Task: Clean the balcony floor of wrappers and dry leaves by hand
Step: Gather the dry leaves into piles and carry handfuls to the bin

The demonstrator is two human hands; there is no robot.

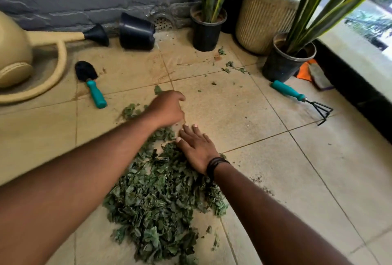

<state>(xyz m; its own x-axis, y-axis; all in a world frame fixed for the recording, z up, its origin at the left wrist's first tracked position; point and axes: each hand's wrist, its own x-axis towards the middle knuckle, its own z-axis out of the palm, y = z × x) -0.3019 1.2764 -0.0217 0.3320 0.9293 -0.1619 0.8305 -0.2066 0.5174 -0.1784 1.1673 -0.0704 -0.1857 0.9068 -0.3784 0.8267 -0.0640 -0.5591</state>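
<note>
Both forearms reach out over a heap of dry leaves [157, 196] on the tiled balcony floor [275, 169].

The heap lies between the arms, its long axis running from the near edge of view away toward the hands, broad near the person and tapering to a thin tail at the far end. The right hand [196, 148] rests flat on that far end, fingers straight and spread, holding nothing. The left hand [168, 108], blurred, hangs just above the floor with fingers loosely curled; I cannot tell whether its grip has pinched a leaf. Risks, as I judge them: a fast sweep would crumble brittle leaves and scatter crumbs over the tiles, and the stray leaves [232, 67] beside the black plant pot [286, 63], well apart from the heap, could be missed. No wrappers are plainly visible.
</note>
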